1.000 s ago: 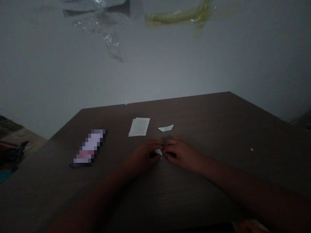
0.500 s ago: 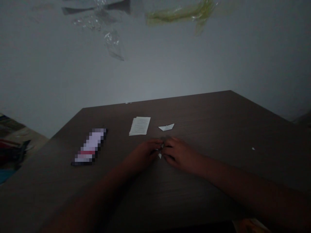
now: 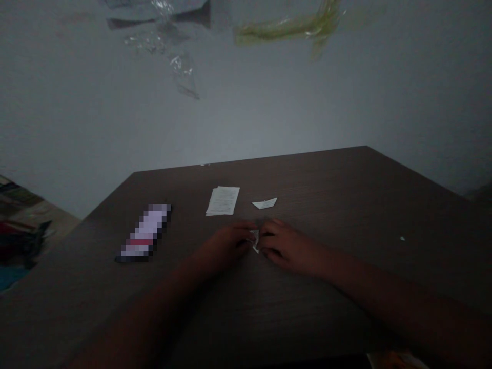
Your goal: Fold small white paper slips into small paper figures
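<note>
The room is dim. My left hand [image 3: 228, 242] and my right hand [image 3: 286, 244] meet at the middle of a dark wooden table [image 3: 346, 205]. Both pinch a small white folded paper piece [image 3: 254, 239] between their fingertips, low over the tabletop. Only a sliver of that paper shows between the fingers. Just beyond the hands lies another small folded white paper [image 3: 264, 203], and a printed sheet of paper [image 3: 223, 200] lies flat to its left.
A flat rectangular object [image 3: 145, 233], blurred out, lies on the table's left part. A tiny white scrap [image 3: 402, 239] sits at the right. Clear plastic wrap [image 3: 180, 66] and a yellowish plastic strip [image 3: 284, 25] hang on the pale wall behind.
The hands stay together on the small paper; the fingers have shifted slightly around it, and the visible white sliver has changed shape. Nothing else on the table moved.
</note>
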`<move>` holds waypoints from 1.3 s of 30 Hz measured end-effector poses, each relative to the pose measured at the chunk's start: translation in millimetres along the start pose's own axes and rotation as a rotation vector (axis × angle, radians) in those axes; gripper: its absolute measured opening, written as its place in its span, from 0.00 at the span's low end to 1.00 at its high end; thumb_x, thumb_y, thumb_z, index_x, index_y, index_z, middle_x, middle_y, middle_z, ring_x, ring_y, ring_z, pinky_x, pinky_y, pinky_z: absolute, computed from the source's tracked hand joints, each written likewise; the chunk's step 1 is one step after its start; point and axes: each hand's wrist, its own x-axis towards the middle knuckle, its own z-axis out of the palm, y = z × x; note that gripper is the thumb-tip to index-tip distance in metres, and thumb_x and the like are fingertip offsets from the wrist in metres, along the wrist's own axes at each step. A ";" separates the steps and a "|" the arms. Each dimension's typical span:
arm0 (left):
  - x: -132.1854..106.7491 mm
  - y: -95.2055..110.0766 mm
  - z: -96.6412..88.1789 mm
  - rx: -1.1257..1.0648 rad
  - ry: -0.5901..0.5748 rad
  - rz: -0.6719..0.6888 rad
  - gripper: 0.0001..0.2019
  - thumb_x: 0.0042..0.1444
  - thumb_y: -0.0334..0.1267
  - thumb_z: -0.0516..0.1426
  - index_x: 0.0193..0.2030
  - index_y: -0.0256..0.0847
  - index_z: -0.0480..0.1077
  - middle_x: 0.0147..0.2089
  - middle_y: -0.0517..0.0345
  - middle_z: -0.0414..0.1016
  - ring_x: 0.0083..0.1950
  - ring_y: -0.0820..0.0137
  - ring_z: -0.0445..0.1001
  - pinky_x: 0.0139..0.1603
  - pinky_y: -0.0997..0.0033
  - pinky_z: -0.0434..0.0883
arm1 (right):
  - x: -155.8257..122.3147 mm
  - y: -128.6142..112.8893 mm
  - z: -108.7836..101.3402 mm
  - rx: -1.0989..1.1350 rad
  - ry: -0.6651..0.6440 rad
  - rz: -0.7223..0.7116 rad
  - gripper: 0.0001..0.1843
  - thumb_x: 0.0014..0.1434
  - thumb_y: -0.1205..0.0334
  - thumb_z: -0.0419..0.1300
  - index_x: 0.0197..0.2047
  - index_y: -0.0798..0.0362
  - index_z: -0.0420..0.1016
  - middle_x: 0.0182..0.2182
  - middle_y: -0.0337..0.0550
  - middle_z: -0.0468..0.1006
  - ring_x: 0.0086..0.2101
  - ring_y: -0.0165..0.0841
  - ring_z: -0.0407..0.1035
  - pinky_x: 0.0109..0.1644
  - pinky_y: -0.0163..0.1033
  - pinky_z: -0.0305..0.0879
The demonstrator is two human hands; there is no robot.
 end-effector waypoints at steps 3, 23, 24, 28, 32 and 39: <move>-1.8 -5.4 -1.0 0.016 -0.055 0.003 0.14 0.76 0.26 0.61 0.51 0.44 0.89 0.76 0.50 0.86 0.72 0.56 0.87 0.79 0.53 0.79 | 0.9 4.8 -0.9 0.072 0.007 0.012 0.06 0.77 0.70 0.70 0.48 0.50 0.88 0.50 0.49 0.84 0.53 0.44 0.79 0.62 0.53 0.79; 3.8 -11.5 11.6 -0.100 0.035 -0.021 0.10 0.71 0.28 0.67 0.53 0.44 0.87 0.62 0.50 0.91 0.64 0.56 0.88 0.74 0.53 0.81 | 10.8 10.5 6.3 0.107 0.035 0.119 0.06 0.75 0.69 0.72 0.48 0.49 0.90 0.46 0.47 0.86 0.49 0.43 0.80 0.59 0.50 0.78; 3.9 -11.1 11.4 -0.106 0.032 -0.018 0.09 0.71 0.29 0.67 0.52 0.43 0.87 0.62 0.49 0.91 0.64 0.56 0.88 0.74 0.52 0.81 | 10.8 10.5 6.1 0.105 0.031 0.123 0.06 0.75 0.69 0.72 0.48 0.49 0.90 0.46 0.47 0.86 0.49 0.43 0.80 0.58 0.50 0.78; 3.7 -9.4 10.8 -0.129 0.031 -0.036 0.07 0.72 0.31 0.67 0.51 0.45 0.87 0.62 0.51 0.91 0.62 0.56 0.89 0.73 0.52 0.82 | 9.1 10.6 4.0 0.119 0.006 0.124 0.05 0.74 0.68 0.73 0.48 0.49 0.88 0.47 0.46 0.86 0.50 0.43 0.80 0.60 0.51 0.78; 4.2 -9.8 12.3 -0.125 0.042 -0.054 0.07 0.70 0.29 0.68 0.49 0.45 0.87 0.62 0.51 0.90 0.63 0.55 0.89 0.72 0.54 0.82 | 6.1 10.1 1.1 0.162 -0.005 0.136 0.09 0.70 0.69 0.75 0.50 0.49 0.86 0.49 0.45 0.85 0.53 0.43 0.80 0.62 0.51 0.77; 4.3 -10.2 12.5 -0.156 0.044 -0.015 0.07 0.70 0.28 0.67 0.48 0.44 0.87 0.62 0.51 0.90 0.62 0.57 0.89 0.72 0.55 0.82 | 4.6 13.2 2.2 0.245 0.023 0.209 0.12 0.67 0.69 0.77 0.48 0.48 0.83 0.47 0.43 0.85 0.50 0.41 0.79 0.57 0.47 0.74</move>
